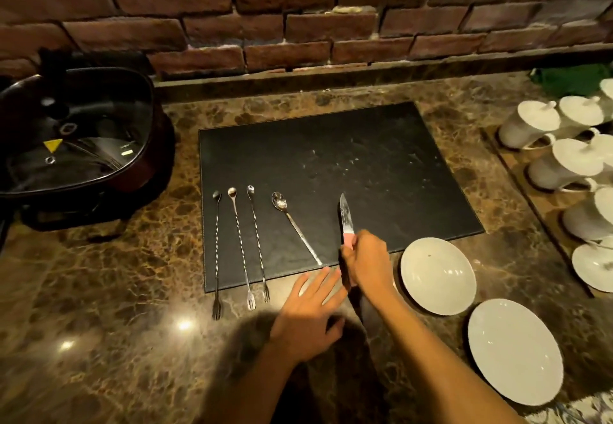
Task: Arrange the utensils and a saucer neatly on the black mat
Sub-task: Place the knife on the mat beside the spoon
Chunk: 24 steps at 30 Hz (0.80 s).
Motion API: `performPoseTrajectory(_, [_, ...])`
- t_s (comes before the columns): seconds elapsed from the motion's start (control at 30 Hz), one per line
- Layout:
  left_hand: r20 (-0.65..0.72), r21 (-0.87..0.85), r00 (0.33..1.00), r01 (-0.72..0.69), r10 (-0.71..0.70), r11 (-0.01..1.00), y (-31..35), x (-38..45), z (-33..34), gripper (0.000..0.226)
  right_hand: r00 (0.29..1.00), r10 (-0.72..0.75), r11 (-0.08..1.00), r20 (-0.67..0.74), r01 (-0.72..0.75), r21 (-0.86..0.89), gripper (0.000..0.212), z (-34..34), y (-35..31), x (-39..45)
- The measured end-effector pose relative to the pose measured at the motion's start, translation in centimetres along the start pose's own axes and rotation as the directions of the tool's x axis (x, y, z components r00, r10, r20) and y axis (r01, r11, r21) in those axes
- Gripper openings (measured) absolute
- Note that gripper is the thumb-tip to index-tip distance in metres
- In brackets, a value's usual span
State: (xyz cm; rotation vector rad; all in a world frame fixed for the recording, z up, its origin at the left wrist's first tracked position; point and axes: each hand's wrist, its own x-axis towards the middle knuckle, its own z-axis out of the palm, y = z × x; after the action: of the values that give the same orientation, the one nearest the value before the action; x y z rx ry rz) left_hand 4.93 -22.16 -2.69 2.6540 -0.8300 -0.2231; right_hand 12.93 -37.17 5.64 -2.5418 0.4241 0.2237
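Cutlery lies in a row on the left half of the black mat (381,164), which rests on the brown marbled table (99,274). From left to right: three long twisted-stem bar spoons (240,244) with small fork ends, roughly parallel, bowls pointing away from the person and fork ends overhanging the near mat edge onto the table; then a shorter spoon (295,224), angled with its handle tip near the mat's near edge.

The right hand (368,261) is closed around the handle of a knife (346,216); the blade points away from the person, over the mat, just right of the shorter spoon. A pink patch shows at the base of the blade.

The left hand (311,314) is open, fingers extended and spread, palm down above the table at the near mat edge, holding nothing.

Two white saucers (438,274) sit on the table off the near right corner of the mat, neither on it.

White lidded pots (544,124) stand at the right. A dark lidded cooker (76,144) stands at the left; a yellow triangular label is on its glass lid, with no legible writing.
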Motion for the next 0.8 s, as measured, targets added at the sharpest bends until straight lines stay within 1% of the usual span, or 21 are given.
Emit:
performPoseTrajectory(0.1, [0.032, 0.062, 0.999, 0.013, -0.015, 0.998, 0.0, 0.1, 0.2, 0.067, 1.0, 0.018, 1.0, 0.015, -0.018, -0.024, 0.024, 0.6, -2.2, 3.1])
performPoseTrajectory(0.2, [0.052, 0.111, 0.999, 0.006, -0.012, 0.994, 0.0, 0.2, 0.2, 0.059, 0.999, 0.032, 0.997, -0.013, -0.033, -0.064, 0.026, 1.2, -3.6, 4.2])
performPoseTrajectory(0.33, [0.048, 0.11, 0.999, 0.005, -0.01, 0.994, 0.0, 0.3, 0.1, 0.054, 0.998, 0.056, 0.996, -0.038, -0.058, -0.065, 0.027, 1.7, -3.8, 4.3])
performPoseTrajectory(0.4, [0.042, 0.08, 0.999, 0.018, -0.021, 0.997, 0.0, 0.2, 0.1, 0.057, 0.998, 0.05, 0.998, -0.024, -0.051, -0.036, 0.031, 1.0, -3.4, 4.1])
performPoseTrajectory(0.47, [0.006, 0.024, 0.999, 0.031, -0.031, 0.999, 0.0, 0.1, 0.0, 0.063, 0.999, 0.047, 0.999, -0.026, -0.046, 0.018, 0.033, -0.4, -2.1, 3.6])
performPoseTrajectory(0.53, [-0.051, -0.017, 0.998, 0.02, -0.021, 1.0, 0.0, 0.0, 0.3, 0.061, 0.998, 0.04, 0.996, -0.044, -0.037, 0.083, 0.028, -2.6, 0.5, 2.3])
performPoseTrajectory(0.6, [-0.067, 0.02, 0.998, -0.004, 0.005, 1.0, 0.4, -0.1, 0.2, 0.058, 0.996, 0.055, 0.988, -0.065, -0.045, 0.148, 0.019, -5.8, 4.7, 0.7])
performPoseTrajectory(0.63, [-0.061, 0.049, 0.998, 0.0, 0.003, 0.999, 0.7, 0.0, 0.0, 0.057, 0.992, 0.086, 0.985, -0.088, -0.071, 0.158, 0.018, -7.7, 7.2, -0.2])
performPoseTrajectory(0.67, [-0.079, 0.07, 0.997, 0.028, -0.022, 0.997, 1.2, 0.2, -0.1, 0.056, 0.986, 0.116, 0.984, -0.12, -0.098, 0.146, 0.018, -9.6, 10.0, -1.1])
performPoseTrajectory(0.7, [-0.111, 0.071, 0.991, 0.086, -0.078, 0.994, 1.9, 0.4, -0.2, 0.053, 0.979, 0.131, 0.986, -0.157, -0.111, 0.128, 0.017, -11.3, 12.7, -1.9])
performPoseTrajectory(0.77, [-0.182, 0.007, 0.962, 0.208, -0.204, 0.978, 5.1, 1.3, -0.4, 0.044, 0.958, 0.168, 0.983, -0.233, -0.145, 0.112, 0.015, -14.8, 18.4, -3.6])
performPoseTrajectory(0.8, [-0.215, -0.05, 0.939, 0.264, -0.268, 0.963, 6.7, 1.8, -0.1, 0.038, 0.95, 0.193, 0.979, -0.244, -0.171, 0.108, 0.014, -15.8, 20.4, -4.1])
